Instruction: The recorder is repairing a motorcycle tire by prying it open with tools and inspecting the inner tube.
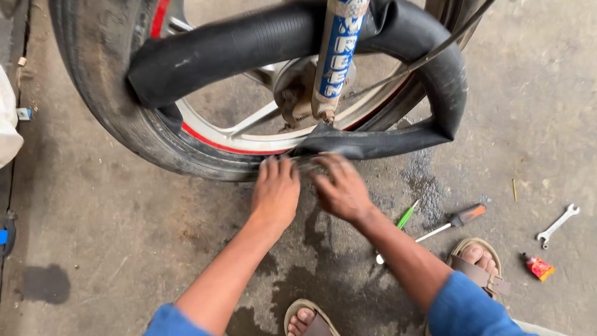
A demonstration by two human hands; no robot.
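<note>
Pressing the inner tube [348,146], left hand [275,191] beside right hand [341,188].

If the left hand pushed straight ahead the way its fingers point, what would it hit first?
The left hand points up-frame at the tyre. Its fingertips already seem to touch the flattened inner tube at the tyre's lower edge, so that comes first, though depth is unclear.

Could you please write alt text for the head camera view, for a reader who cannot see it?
A person's left hand and right hand press on a black inner tube pulled out of a motorcycle wheel on a stained concrete floor. A screwdriver, spanner and small red tube lie to the right, near the person's sandalled foot.
</note>
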